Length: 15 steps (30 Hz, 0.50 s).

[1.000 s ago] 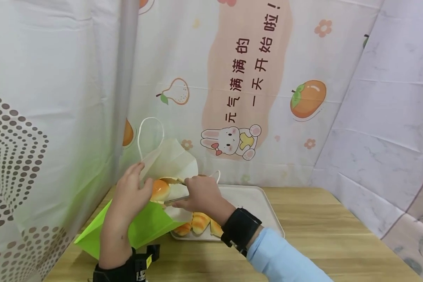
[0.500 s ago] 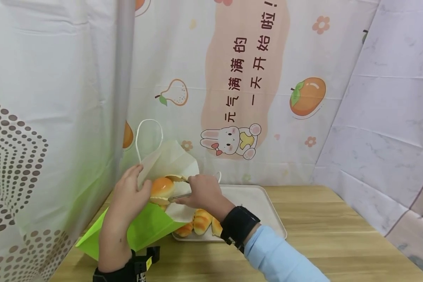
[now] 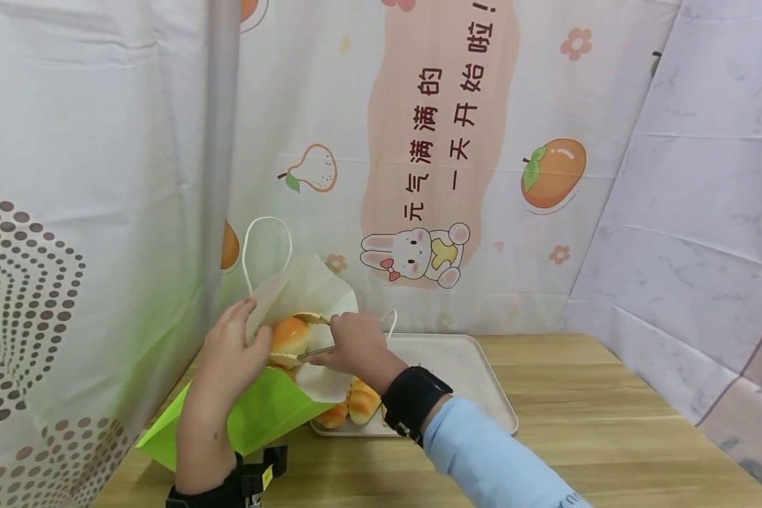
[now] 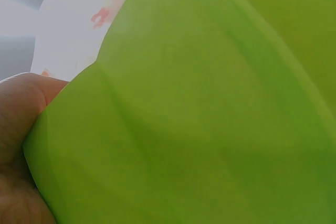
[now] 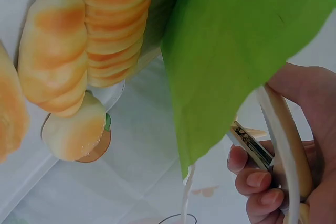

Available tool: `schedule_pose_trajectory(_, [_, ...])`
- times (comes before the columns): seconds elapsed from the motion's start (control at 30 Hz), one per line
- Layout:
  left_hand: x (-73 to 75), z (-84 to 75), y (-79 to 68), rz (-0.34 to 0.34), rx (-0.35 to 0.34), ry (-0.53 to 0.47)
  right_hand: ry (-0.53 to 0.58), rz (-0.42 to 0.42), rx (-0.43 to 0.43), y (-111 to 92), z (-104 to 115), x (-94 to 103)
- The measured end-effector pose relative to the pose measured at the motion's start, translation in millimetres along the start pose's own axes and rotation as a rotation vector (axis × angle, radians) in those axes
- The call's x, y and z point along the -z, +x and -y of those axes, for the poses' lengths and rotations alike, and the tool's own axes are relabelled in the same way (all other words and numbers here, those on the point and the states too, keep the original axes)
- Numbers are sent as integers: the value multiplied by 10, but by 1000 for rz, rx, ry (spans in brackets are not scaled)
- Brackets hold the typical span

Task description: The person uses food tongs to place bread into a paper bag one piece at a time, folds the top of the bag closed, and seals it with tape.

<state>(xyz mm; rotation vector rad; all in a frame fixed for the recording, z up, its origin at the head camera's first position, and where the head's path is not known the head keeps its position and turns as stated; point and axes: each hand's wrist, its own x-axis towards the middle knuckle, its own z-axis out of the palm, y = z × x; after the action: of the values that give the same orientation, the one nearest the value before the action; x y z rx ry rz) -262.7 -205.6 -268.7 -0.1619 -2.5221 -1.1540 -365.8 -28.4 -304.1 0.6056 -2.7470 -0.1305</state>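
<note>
My left hand [image 3: 231, 353] grips the rim of a bright green paper bag [image 3: 269, 409], white inside, tilted with its mouth to the right. In the left wrist view the thumb [image 4: 23, 100] pinches the bag's edge. My right hand [image 3: 358, 346] holds tongs [image 3: 317, 352] with wooden ends, reaching into the bag mouth. A glossy round bun [image 3: 290, 335] sits between the tong ends, inside the bag. In the right wrist view fingers curl round the tongs [image 5: 291, 140], and a white bag handle [image 5: 286, 156] crosses in front; the tong ends are hidden by the bag.
A white tray [image 3: 466, 374] lies right of the bag, partly behind it and the right arm. Bread rolls [image 3: 363, 401] sit at its front left; the right wrist view shows several, with a ridged roll [image 5: 118, 30] and a small bun [image 5: 73, 135]. Curtains stand behind the wooden table [image 3: 559, 395].
My right hand has shifted slightly left with the tongs, and more of the lower tong end and the bun shows. My left hand keeps its grip on the bag.
</note>
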Motion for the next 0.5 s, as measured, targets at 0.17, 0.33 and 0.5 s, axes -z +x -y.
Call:
schedule_pose_trajectory(0.17, [-9, 9, -8, 2, 6, 0, -4, 12, 30, 45, 96, -40])
schedule_pose_trajectory(0.33, [-10, 1, -5, 2, 11, -4, 30, 7, 51, 35, 165, -35])
schedule_pose_trajectory(0.5, [-2, -8, 0, 8, 19, 0, 39, -1, 49, 34, 196, -36])
